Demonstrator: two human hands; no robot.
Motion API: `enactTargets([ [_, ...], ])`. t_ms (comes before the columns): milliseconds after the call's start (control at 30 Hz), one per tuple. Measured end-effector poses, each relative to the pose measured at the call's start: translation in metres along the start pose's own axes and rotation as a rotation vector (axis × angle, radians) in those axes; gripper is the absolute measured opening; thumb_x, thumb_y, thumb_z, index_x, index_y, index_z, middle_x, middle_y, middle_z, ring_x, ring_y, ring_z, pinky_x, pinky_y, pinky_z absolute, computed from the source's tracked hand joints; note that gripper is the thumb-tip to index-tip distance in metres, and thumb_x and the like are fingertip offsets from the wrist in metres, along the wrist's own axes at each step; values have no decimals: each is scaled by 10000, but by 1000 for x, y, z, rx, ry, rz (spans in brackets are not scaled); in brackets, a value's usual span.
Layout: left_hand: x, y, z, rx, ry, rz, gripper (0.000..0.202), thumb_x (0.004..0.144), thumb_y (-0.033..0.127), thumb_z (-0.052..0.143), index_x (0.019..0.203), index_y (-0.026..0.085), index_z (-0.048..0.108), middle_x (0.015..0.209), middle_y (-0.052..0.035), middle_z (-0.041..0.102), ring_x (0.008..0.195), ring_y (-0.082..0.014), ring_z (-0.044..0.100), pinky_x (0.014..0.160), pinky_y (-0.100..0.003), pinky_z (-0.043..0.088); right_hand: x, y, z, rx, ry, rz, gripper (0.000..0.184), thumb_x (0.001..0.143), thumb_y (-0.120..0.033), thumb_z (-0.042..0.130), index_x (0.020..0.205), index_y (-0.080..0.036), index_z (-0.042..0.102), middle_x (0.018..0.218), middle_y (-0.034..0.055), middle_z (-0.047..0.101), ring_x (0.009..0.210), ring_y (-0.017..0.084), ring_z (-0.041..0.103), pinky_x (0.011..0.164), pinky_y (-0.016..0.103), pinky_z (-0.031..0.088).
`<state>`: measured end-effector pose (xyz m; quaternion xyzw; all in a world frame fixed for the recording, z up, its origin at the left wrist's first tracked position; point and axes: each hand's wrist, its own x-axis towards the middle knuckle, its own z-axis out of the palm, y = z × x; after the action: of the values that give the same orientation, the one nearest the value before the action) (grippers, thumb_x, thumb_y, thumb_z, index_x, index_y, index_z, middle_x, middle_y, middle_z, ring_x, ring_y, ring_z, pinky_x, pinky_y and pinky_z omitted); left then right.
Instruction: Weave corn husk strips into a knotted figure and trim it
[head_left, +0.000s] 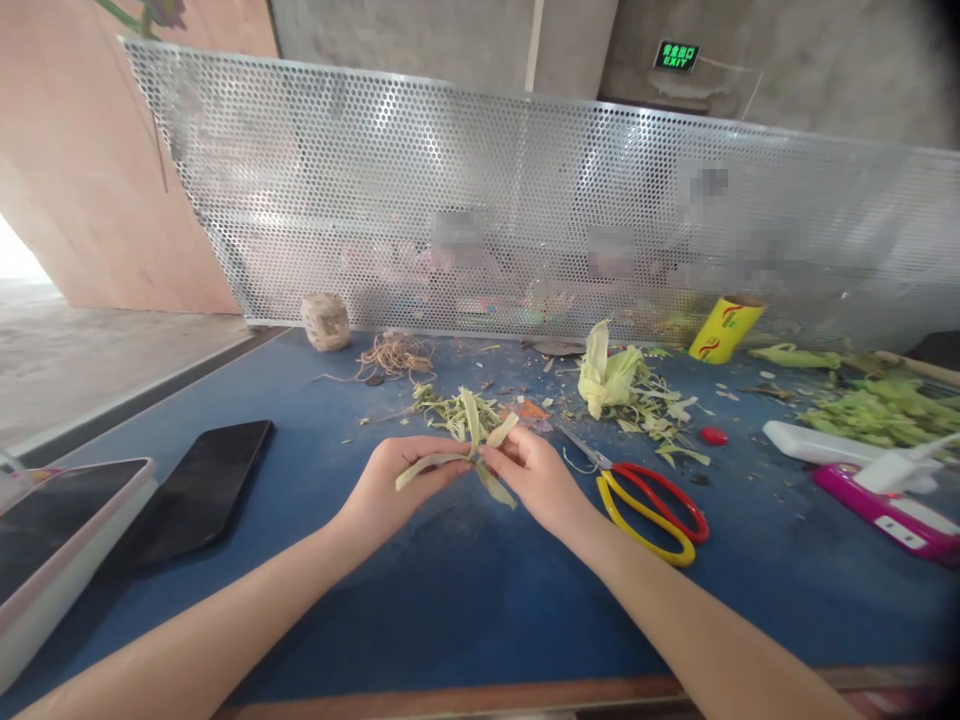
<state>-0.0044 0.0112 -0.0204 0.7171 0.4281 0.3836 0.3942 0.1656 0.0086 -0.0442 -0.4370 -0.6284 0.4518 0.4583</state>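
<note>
Near the middle of the blue table, my left hand [397, 480] and my right hand [538, 472] meet fingertip to fingertip, pinching a small bunch of pale green corn husk strips [474, 425]. The strips cross where the fingers meet and fan out in several directions. Any binding at the crossing is too small to make out. Just beyond lies a heap of shredded husk [442, 405]. Scissors [611, 468] with one red and one yellow handle lie right of my right hand, blades towards the far left. A larger husk bundle [604, 375] stands farther back.
At left lie a black phone [214, 480] and a pink-edged tablet [67, 530]. Tangled twine [397, 355] and a wrapped roll [325, 322] are behind. To the right are a yellow tube [724, 330], a magenta power strip [877, 515] and husks [885, 410]. A perforated metal screen [480, 160] borders the back.
</note>
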Motion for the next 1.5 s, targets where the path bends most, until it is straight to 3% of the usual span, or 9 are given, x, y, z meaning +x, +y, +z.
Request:
enactTargets([
  [133,3,2,3,-171,42,-135,181,578,230,728,740,153,702,610,-1,659,508,-94,516,499,-187,434,-2,-3,1,-20,-52,-39,201,796,-358,492,899,-187,507,709,19,617,711,169,611,633,283,467],
  [233,5,3,3,-382,63,-247,155,559,220,744,688,152,691,564,10,629,511,-84,497,481,-174,414,-4,-7,-5,-269,183,-187,334,763,-354,543,1027,-187,424,747,20,575,622,150,545,589,293,459],
  [300,5,5,1,-502,61,-351,160,555,218,750,684,154,682,548,18,612,517,-78,501,483,-167,411,-6,-12,-12,-526,388,-407,486,717,-305,612,1128,-192,377,893,61,539,727,165,519,675,322,454],
  [333,5,6,1,-544,50,-397,169,553,215,753,693,154,679,544,23,605,513,-73,501,485,-165,410,-7,-15,-15,-658,397,-528,465,737,-256,597,1151,-198,394,930,74,524,812,180,510,746,337,436],
  [500,3,9,0,-636,16,-483,214,531,195,766,710,145,659,529,37,587,475,-53,484,483,-163,409,-12,-27,-24,-1132,126,-970,213,824,-155,493,1000,-254,563,851,27,554,815,150,486,788,314,360],
  [667,3,8,2,-655,-21,-521,185,547,178,756,693,132,653,575,18,615,489,-54,502,480,-159,429,-12,-27,-23,-1223,6,-1144,158,845,-147,475,918,-225,591,826,-5,613,818,122,489,807,308,298],
  [900,1,8,4,-643,-87,-532,196,572,180,737,732,110,647,543,20,591,467,-50,502,467,-153,430,-19,-25,-18,-1132,-27,-968,163,870,-166,439,886,-242,583,863,-21,634,860,123,505,788,330,250],
  [1167,0,11,2,-221,-91,-238,95,598,167,671,675,133,627,558,19,612,468,-82,509,471,-188,426,-19,-26,-12,-832,-14,-724,125,865,-250,460,830,-243,579,1062,7,618,1029,167,515,883,363,245],
  [1500,-4,14,3,-27,-153,-111,169,701,282,594,777,142,651,689,-16,628,582,-112,536,547,-198,454,-11,-21,-12,-694,45,-400,82,787,-275,560,729,-223,538,751,-33,635,701,136,578,799,335,328],
])
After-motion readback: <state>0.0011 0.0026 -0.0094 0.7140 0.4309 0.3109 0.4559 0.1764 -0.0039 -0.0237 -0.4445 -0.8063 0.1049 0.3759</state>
